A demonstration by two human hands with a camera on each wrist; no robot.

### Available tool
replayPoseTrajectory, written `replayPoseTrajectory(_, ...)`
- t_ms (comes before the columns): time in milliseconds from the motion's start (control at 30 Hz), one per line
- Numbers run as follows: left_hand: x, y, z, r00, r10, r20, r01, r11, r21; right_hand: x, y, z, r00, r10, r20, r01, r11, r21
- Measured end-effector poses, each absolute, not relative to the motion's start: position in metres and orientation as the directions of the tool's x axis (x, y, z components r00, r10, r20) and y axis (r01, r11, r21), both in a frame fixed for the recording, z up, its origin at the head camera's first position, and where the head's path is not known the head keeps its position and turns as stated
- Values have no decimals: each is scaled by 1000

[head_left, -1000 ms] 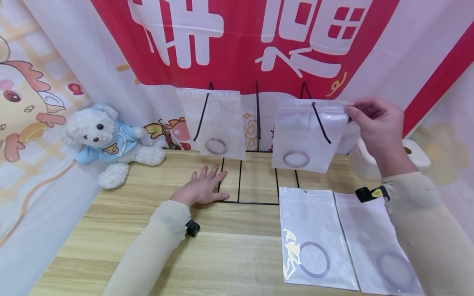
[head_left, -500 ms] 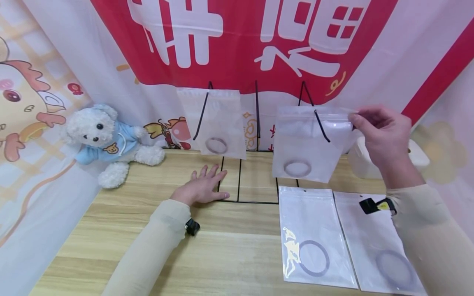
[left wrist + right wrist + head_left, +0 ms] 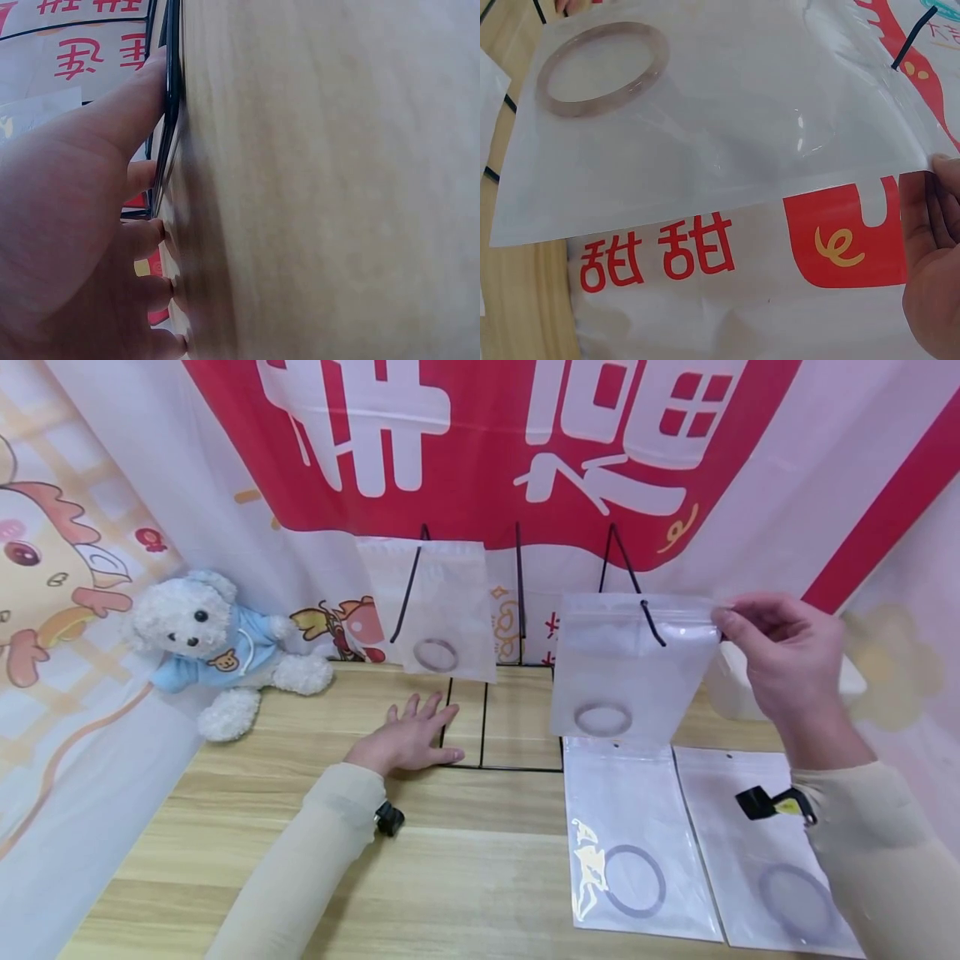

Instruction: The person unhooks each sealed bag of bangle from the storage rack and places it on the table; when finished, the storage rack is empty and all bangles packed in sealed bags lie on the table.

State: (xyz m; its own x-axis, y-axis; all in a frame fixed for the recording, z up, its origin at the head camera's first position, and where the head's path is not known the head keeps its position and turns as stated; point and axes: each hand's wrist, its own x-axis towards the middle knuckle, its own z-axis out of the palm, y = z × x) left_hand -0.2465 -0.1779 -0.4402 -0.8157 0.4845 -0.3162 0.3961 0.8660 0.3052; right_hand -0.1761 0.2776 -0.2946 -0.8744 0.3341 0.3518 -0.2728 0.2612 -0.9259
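Observation:
My right hand (image 3: 795, 652) pinches the top right corner of a translucent zip bag (image 3: 637, 668) between thumb and fingers. A pale ring-shaped bangle (image 3: 604, 69) shows inside it. The right hook (image 3: 651, 625) of a black wire rack passes through the bag's top, with its tip in front. My left hand (image 3: 408, 735) lies spread on the table, its thumb on the base (image 3: 517, 769) of the rack. Another bag with a bangle (image 3: 450, 610) hangs on the left hook (image 3: 407, 597).
Two flat zip bags, a nearer-middle one (image 3: 637, 827) and a right one (image 3: 772, 843), lie on the wooden table (image 3: 450, 893), each with a ring inside. A white plush bear (image 3: 217, 643) sits at the left. A white box (image 3: 735, 685) stands behind my right hand.
My right hand has moved toward me, down and slightly right, drawing the bag along the right hook toward its tip. The left hand has stayed in place.

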Motion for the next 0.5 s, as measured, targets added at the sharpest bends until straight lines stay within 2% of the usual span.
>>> replayPoseTrajectory(100,-248,-179,-442,-816,486,-313,396,864,311,-170,277,-295,-874,330,358,-280,261,-924)
replayPoseTrajectory(300,-250,-180,-447,-815,498,-296,402,855,329,-159,278,-298,-881,304,364,-325,172,-930)
replayPoseTrajectory(500,-247,-176,-440,-821,470,-325,395,878,272,-150,279,-303,-870,311,384,-353,152,-923)
